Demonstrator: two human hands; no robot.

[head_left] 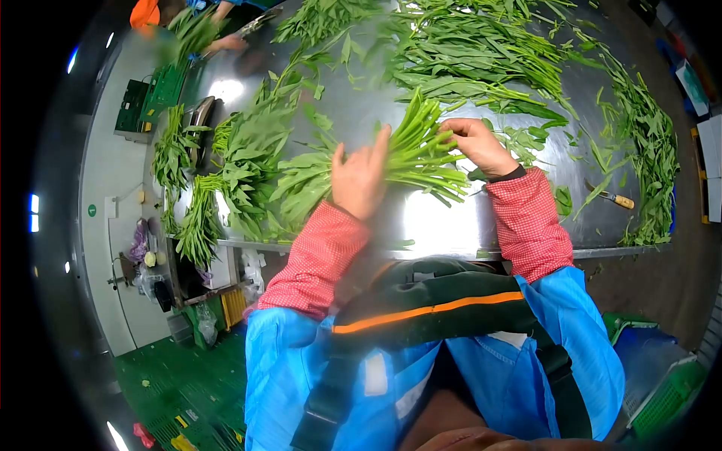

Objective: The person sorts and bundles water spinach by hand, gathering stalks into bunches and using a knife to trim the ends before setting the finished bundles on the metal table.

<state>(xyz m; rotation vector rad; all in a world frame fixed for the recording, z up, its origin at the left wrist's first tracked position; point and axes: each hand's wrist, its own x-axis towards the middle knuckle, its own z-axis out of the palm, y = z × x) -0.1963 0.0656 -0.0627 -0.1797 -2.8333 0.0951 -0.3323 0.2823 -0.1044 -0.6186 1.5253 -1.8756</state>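
Note:
A bunch of leafy green stems lies over the metal table, its cut ends fanned toward the right and its leaves toward the left. My left hand is on the bunch near the middle, thumb and forefinger raised apart, with the lower fingers and palm hidden against the stems. At the stem ends, my right hand pinches one or more stems between thumb and fingers. Loose leaves lie just beyond my right hand.
A large pile of greens covers the table's far side. More bunches lie at the left. A wooden-handled knife and a heap of leaves are at the right. A co-worker's hand shows at the upper left.

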